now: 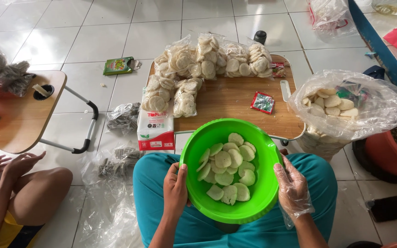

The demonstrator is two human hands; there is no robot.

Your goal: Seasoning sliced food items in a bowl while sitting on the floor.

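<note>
The person sits cross-legged on the tiled floor in teal trousers [198, 229], with a bright green bowl [258, 202] resting in the lap at the near centre. The left hand [175, 188], bare, grips the bowl's left rim with the fingers curled over the edge; the right hand [292, 188], covered by a thin clear plastic glove, is pressed to the right rim, fingers wrapped around the outside wall. Inside the bowl lies a loose heap of pale round crackers [228, 172], some overlapping. Just beyond the bowl stands a low wooden table [235, 98]; on its far and left parts are stacked clear bags of crackers [198, 69], and a small red and green sachet [263, 102] lies alone towards its right side. A white and red box [155, 131] stands on the floor against the table's near left corner. To the right of the table a big clear plastic bag [368, 105] sits open with more crackers inside, next to a red-brown tub [387, 151]. On the left is a second small folding table [19, 115], and near it, in the near left corner, another person's hands [10, 163] rest above a bent knee. A green packet [118, 65] lies on the tiles further off.
</note>
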